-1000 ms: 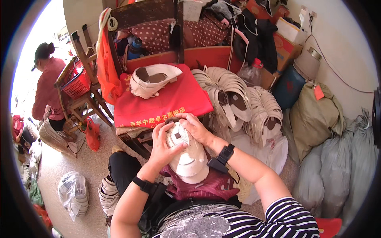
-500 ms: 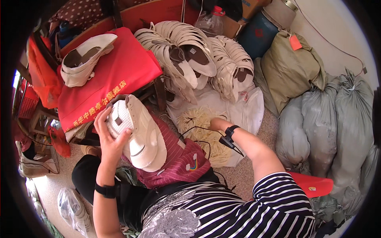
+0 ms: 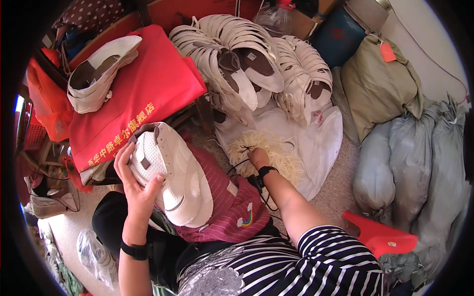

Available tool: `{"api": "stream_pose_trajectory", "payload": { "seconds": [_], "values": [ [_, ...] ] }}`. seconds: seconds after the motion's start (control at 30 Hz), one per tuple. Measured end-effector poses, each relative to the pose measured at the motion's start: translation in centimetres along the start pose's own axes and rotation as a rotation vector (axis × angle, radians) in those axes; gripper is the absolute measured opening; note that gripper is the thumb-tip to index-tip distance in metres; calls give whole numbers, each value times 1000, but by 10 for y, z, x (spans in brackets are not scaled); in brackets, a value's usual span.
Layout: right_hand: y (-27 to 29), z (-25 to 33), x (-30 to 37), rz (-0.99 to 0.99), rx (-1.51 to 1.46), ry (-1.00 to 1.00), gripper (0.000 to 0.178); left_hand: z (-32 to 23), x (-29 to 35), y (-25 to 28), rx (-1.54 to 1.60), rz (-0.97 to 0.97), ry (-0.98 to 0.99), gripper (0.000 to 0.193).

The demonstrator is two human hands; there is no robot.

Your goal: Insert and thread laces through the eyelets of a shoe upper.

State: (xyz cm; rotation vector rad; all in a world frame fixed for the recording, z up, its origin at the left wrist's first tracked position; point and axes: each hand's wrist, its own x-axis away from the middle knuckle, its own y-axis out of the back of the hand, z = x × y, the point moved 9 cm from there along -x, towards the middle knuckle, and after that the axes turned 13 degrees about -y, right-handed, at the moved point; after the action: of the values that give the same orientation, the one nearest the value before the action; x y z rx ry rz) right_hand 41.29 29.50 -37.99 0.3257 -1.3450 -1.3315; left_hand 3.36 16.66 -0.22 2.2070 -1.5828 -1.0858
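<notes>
A cream sneaker upper (image 3: pixel 180 172), with mesh on one side and lace holes, rests tilted on the maroon striped cloth (image 3: pixel 237 197) over my lap. My left hand (image 3: pixel 138 182) grips its upper end, thumb on the near face and fingers wrapped round the outer edge. Farther right, my right hand (image 3: pixel 259 159) is down in a pile of cream shoelaces (image 3: pixel 276 148) on a white sack (image 3: pixel 321 143). Its fingers are closed at the laces near a dark tie; how many strands they hold is hidden. Black bands with a dark cord circle my wrists.
Stacked cream shoe uppers (image 3: pixel 227 54) stand beyond the laces. Another shoe upper (image 3: pixel 98 74) sits on a red cloth bag (image 3: pixel 148 84) at left. Stuffed grey sacks (image 3: pixel 407 167) and a red plastic piece (image 3: pixel 380 232) lie to the right. A clear plastic bag (image 3: pixel 94 256) is lower left.
My right hand has moved left and closed at the tied part of the shoelaces. The view has shifted slightly; my left hand keeps hold of the sneaker upper.
</notes>
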Motion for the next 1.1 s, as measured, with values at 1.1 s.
{"api": "stream_pose_trajectory", "payload": {
  "seconds": [1.1],
  "values": [
    [214,222,360,1043,-377,700,28,-135,13,3,397,243,-262,74]
  ]
}}
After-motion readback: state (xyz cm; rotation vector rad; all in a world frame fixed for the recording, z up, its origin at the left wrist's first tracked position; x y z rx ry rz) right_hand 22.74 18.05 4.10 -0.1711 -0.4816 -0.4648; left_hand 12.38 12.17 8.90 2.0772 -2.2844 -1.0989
